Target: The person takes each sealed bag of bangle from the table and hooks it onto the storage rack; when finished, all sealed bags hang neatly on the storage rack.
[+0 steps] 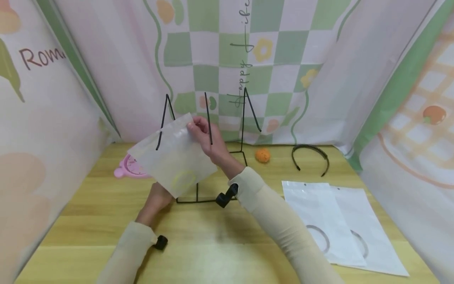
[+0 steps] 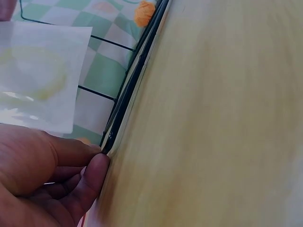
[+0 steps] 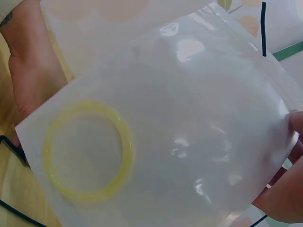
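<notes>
My right hand (image 1: pixel 213 142) pinches one end of a translucent plastic bag (image 1: pixel 170 154), holding it tilted among the hooks of a black wire display rack (image 1: pixel 243 122). Inside the bag, a pale yellow ring like a bangle (image 3: pixel 128 146) shows through at the lower end. The left hand (image 2: pixel 52 175) pinches the front left corner of the rack's base between thumb and finger; in the head view the bag partly hides this hand. The rack stands on the wooden table, and its hooks hold nothing.
A pink clock-like item (image 1: pixel 133 167) lies behind the bag at left. Right of the rack are an orange ball-like item (image 1: pixel 263 155) and a dark headband (image 1: pixel 310 146). Two overlapping white bags (image 1: pixel 315 209) with ring shapes lie front right. Printed curtains (image 1: pixel 142 59) enclose the table (image 1: pixel 213 256).
</notes>
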Demonstrator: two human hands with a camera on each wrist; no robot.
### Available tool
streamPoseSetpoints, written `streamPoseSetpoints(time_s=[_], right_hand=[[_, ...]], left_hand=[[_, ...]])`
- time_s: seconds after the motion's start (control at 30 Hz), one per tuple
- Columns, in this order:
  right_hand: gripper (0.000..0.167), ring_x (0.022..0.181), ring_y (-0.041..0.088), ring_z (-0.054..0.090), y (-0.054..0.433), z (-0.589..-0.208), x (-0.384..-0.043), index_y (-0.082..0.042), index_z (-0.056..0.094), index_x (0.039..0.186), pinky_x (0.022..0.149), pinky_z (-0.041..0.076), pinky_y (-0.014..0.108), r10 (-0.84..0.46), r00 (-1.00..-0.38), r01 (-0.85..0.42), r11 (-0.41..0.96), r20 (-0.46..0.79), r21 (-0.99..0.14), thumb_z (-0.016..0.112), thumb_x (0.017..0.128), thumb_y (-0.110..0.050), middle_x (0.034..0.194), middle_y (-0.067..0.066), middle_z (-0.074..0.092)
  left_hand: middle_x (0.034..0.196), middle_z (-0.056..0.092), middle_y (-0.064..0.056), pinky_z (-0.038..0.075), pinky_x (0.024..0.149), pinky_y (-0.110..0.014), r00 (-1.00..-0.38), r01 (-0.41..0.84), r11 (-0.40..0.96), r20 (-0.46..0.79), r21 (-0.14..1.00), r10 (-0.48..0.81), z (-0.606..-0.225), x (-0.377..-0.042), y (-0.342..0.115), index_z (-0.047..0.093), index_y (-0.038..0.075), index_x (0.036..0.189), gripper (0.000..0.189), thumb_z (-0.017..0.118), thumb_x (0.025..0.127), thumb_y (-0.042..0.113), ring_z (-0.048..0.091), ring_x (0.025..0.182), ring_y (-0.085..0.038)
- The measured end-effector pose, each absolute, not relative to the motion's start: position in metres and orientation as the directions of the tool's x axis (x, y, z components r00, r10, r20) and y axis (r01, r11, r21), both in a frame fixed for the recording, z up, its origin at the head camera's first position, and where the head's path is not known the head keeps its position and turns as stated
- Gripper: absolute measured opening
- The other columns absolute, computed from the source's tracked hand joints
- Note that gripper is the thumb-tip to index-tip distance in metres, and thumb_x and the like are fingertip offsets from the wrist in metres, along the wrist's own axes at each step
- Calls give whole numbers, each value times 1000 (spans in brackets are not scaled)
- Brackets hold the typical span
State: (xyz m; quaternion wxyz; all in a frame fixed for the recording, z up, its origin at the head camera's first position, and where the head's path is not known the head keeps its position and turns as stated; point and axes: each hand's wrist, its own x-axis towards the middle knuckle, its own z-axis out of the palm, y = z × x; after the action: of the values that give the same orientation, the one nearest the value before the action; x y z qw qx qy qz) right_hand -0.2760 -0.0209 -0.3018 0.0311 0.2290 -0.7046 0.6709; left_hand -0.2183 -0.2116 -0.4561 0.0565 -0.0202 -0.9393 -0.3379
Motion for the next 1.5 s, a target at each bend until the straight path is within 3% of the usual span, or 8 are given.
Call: streamPoseSetpoints(time_s=[0.2, 0.47, 0.83, 1.13, 1.33, 1.5], right_hand=[[19, 83, 10, 50, -25, -299, -282, -1, 61, 107, 73, 43, 21, -236, -903, -365, -21, 359, -931, 57, 99, -17, 92, 0, 58], [25, 86, 14, 51, -24, -298, -284, -3, 61, 109, 74, 43, 23, -181, -922, -348, -1, 342, -938, 56, 100, -25, 97, 6, 61], [21, 78, 12, 50, -19, -314, -286, 2, 62, 106, 69, 42, 23, -173, -928, -339, 14, 331, -941, 59, 98, -17, 87, 1, 58], [25, 89, 19, 56, -5, -342, -294, 2, 66, 108, 75, 46, 27, -197, -933, -330, 141, 300, -933, 64, 95, -20, 99, 12, 65], [28, 98, 20, 60, -8, -346, -301, -1, 66, 109, 81, 47, 28, -115, -953, -292, 81, 282, -953, 67, 93, -24, 108, 12, 68], [31, 100, 21, 61, -12, -344, -302, -2, 67, 109, 85, 49, 32, -95, -951, -303, 107, 294, -947, 67, 93, -29, 109, 12, 69]], left_hand=[[104, 64, -29, 54, 79, -50, -998, 18, 744, 57, 668, -27, -459, -220, -213, 54, -7, 123, 41, 65, 88, 12, 59, 83, -34], [110, 65, -26, 48, 94, -56, -998, 44, 742, 64, 669, 1, -460, -220, -212, 62, -3, 117, 35, 68, 89, 18, 60, 103, -42], [103, 67, -24, 52, 85, -51, -999, 17, 730, 47, 683, -20, -462, -222, -213, 63, -4, 112, 32, 69, 86, 13, 61, 87, -33], [104, 67, -25, 52, 85, -51, -998, 24, 735, 55, 678, -18, -463, -222, -213, 62, -6, 114, 34, 69, 85, 12, 61, 87, -33], [90, 70, -13, 55, 72, -38, -999, 24, 711, 40, 703, -6, -461, -222, -212, 70, 0, 99, 16, 69, 86, 10, 60, 77, -23], [99, 70, -16, 55, 67, -31, -1000, -16, 675, 3, 738, -27, -459, -223, -211, 71, 1, 108, 21, 67, 89, 7, 61, 78, -21]])
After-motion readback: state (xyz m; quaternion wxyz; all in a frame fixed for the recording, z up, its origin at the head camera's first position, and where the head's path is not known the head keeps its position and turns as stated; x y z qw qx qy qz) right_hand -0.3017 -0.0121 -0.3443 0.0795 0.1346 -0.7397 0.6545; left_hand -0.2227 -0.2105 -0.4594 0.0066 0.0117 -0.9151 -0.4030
